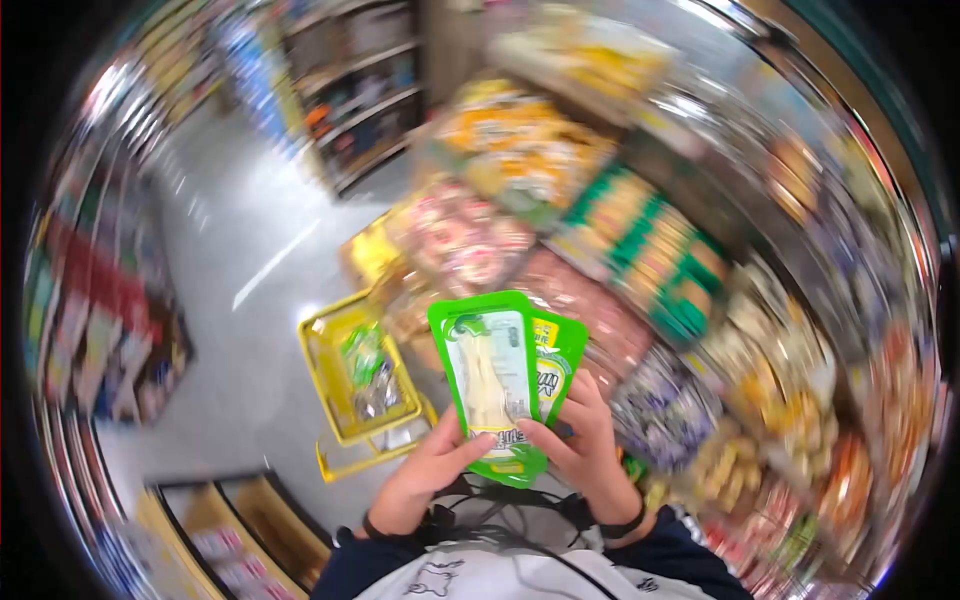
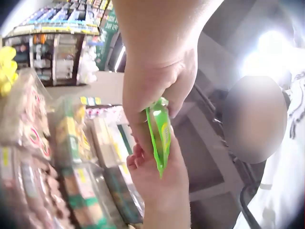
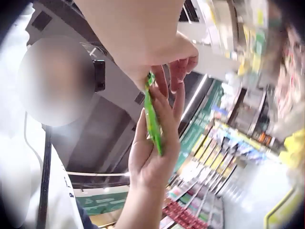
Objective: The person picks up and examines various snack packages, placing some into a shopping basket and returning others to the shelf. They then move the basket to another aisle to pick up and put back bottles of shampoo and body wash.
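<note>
Two flat, green-edged food packets are held together in front of the body in the head view. The front packet (image 1: pixel 487 370) has a window showing long, pale pieces. The rear packet (image 1: pixel 556 365) fans out to the right behind it, with a yellow and white label. My left hand (image 1: pixel 430 467) grips the lower left edge of the front packet, thumb across its face. My right hand (image 1: pixel 585 445) holds the lower right side of both, its thumb on the front one. Both wrist views show the packets edge-on between the hands; most of the fingers behind are hidden.
A yellow shopping basket (image 1: pixel 345 435) with a green packet (image 1: pixel 365 355) inside stands on the grey floor at left. Bagged goods (image 1: pixel 465 235) and green-packed trays (image 1: pixel 645 250) fill the display ahead and right. A low wooden rack (image 1: pixel 235 525) stands at lower left.
</note>
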`<state>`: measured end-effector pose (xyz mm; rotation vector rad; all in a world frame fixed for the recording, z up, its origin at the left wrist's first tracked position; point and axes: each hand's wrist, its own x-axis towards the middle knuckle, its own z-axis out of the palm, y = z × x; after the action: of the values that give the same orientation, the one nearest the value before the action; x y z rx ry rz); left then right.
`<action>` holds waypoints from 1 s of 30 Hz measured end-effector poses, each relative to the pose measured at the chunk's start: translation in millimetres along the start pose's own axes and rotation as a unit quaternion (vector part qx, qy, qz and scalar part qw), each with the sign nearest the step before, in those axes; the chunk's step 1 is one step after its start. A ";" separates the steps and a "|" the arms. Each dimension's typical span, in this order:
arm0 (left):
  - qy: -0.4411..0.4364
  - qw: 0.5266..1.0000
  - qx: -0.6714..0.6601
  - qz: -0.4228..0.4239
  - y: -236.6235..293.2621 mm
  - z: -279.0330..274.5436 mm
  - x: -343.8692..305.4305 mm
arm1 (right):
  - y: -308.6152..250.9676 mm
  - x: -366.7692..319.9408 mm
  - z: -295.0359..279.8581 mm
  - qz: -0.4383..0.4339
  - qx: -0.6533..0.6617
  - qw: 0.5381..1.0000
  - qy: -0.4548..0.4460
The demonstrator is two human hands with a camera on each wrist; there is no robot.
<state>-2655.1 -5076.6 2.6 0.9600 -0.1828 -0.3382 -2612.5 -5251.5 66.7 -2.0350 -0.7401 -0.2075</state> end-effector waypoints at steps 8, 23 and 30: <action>-0.241 0.936 -0.091 -0.241 -61.1 184.0 64.0 | -31.3 -202.1 -154.5 0.222 -0.011 0.945 0.240; -0.428 0.839 0.078 -0.327 -176.9 318.4 50.3 | -83.7 -349.1 -152.9 0.415 -0.042 0.781 0.466; -0.426 0.839 0.109 -0.320 -267.2 427.9 9.0 | -58.5 -460.8 -213.3 0.416 -0.035 0.731 0.539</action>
<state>-2828.9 -5549.8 23.0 1.0221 -0.7324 -1.3967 -2987.0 -5597.7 33.4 -1.6915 0.9116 -0.7851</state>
